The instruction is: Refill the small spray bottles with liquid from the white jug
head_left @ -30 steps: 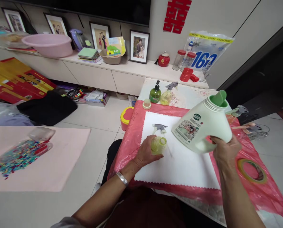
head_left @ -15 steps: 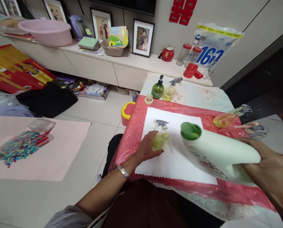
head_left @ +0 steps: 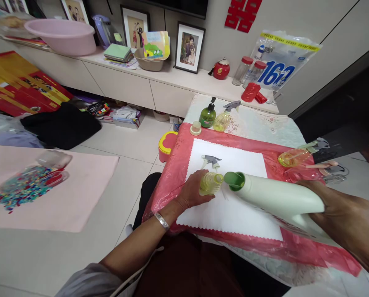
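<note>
My left hand [head_left: 197, 189] is closed around a small clear yellowish bottle [head_left: 209, 183], its open mouth facing up and to the right. With my right hand [head_left: 345, 210] I grip the handle of a large pale green jug [head_left: 274, 192], tilted almost flat. Its green spout [head_left: 234, 180] comes right beside the bottle's mouth; whether they touch I cannot tell, and no liquid stream is visible. Behind the bottle, a grey spray trigger head [head_left: 212, 160] lies on the white scalloped mat [head_left: 228, 214]. A pale cap [head_left: 195, 128] stands beyond the mat's far left corner.
Spray bottles stand at the table's far side, one yellow [head_left: 222, 120] beside a green pump bottle [head_left: 208, 115]. At the right are another yellow spray bottle [head_left: 292, 156] and a pink one [head_left: 305, 173]. Red plastic sheeting [head_left: 169, 181] covers the table. Beads [head_left: 26, 185] lie on a pink surface leftward.
My right hand has brought the jug leftward and tipped it flatter, so its spout is now beside the bottle's mouth. My left hand keeps hold of the bottle in nearly the same place.
</note>
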{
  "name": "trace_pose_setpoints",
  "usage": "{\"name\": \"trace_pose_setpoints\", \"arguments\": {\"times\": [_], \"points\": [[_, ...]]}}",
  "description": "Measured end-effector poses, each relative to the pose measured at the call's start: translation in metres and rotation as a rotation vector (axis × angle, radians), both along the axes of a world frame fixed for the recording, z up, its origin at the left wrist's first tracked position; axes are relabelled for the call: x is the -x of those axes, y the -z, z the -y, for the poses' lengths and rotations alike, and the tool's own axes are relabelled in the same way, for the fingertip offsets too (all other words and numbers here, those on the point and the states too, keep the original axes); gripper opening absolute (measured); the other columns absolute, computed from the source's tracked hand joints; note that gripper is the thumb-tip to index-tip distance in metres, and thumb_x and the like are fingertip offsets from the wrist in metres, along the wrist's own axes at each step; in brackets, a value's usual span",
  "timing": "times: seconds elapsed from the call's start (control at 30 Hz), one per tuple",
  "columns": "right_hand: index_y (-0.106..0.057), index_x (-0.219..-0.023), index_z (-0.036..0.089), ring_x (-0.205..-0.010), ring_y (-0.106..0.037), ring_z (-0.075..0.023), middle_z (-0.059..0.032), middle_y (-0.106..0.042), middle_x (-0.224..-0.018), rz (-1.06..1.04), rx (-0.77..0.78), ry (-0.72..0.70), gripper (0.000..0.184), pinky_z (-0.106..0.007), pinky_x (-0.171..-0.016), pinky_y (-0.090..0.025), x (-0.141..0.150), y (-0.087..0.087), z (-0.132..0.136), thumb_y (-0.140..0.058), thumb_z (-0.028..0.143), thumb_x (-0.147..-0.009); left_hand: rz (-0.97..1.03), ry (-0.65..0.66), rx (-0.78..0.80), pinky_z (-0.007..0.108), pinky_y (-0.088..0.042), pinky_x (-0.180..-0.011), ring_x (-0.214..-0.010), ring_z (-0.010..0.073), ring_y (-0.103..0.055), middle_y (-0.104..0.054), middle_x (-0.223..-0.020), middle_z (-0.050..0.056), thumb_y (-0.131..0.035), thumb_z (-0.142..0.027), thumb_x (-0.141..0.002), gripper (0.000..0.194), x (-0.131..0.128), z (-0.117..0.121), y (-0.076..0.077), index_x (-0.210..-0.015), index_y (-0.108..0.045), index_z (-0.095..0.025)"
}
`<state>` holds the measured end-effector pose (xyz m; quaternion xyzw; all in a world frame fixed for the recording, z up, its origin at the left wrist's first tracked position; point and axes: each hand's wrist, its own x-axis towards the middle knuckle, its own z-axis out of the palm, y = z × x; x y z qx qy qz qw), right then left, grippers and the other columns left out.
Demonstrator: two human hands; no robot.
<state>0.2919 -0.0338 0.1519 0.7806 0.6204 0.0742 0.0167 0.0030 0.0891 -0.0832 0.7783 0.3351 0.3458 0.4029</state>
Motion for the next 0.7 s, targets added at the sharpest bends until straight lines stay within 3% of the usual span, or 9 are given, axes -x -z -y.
{"name": "trace_pose_setpoints", "arguments": {"times": [0.2,0.4,0.53,0.7], "points": [[-0.07,-0.1,0.032,-0.052,-0.058,-0.0225,-0.001,-0.066,-0.076,0.146,-0.063,-0.159,0.047,-0.025,-0.048,-0.031,-0.005,-0.001,-0.002,-0.037,0.048,-0.07,0.014,0.006,-0.019,0.06,-0.045,-0.11,-0.128,0.0373,-0.056,-0.057,-0.136,0.013,-0.084,-0.049,-0.066,0.09,0.0,-0.001,0.002,-0.141,-0.04,-0.027],[-0.066,-0.111,0.037,-0.056,-0.061,-0.0231,0.0053,-0.069,-0.093,0.195,-0.058,-0.259,0.046,-0.023,-0.046,-0.029,-0.013,-0.005,-0.005,-0.04,0.046,-0.074,0.018,-0.003,-0.035,0.062,-0.043,-0.112,-0.131,0.038,-0.054,-0.056,-0.139,0.014,-0.083,-0.052,-0.068,0.091,0.0,0.0,0.006,-0.143,-0.039,-0.025],[-0.068,-0.106,0.035,-0.052,-0.058,-0.0233,0.0028,-0.069,-0.085,0.231,-0.048,-0.254,0.048,-0.024,-0.045,-0.025,-0.012,-0.009,-0.009,-0.039,0.048,-0.071,0.002,0.005,-0.028,0.062,-0.042,-0.113,-0.131,0.0381,-0.055,-0.056,-0.14,0.014,-0.084,-0.052,-0.067,0.093,-0.001,0.0,0.007,-0.144,-0.039,-0.026],[-0.069,-0.105,0.038,-0.053,-0.058,-0.0214,0.0026,-0.069,-0.086,0.196,0.054,-0.144,0.046,-0.023,-0.047,-0.026,-0.006,-0.015,-0.014,-0.043,0.05,-0.068,0.031,0.004,-0.046,0.062,-0.044,-0.111,-0.129,0.0386,-0.056,-0.057,-0.139,0.014,-0.082,-0.052,-0.069,0.091,-0.001,0.0,0.006,-0.144,-0.04,-0.024]]}}
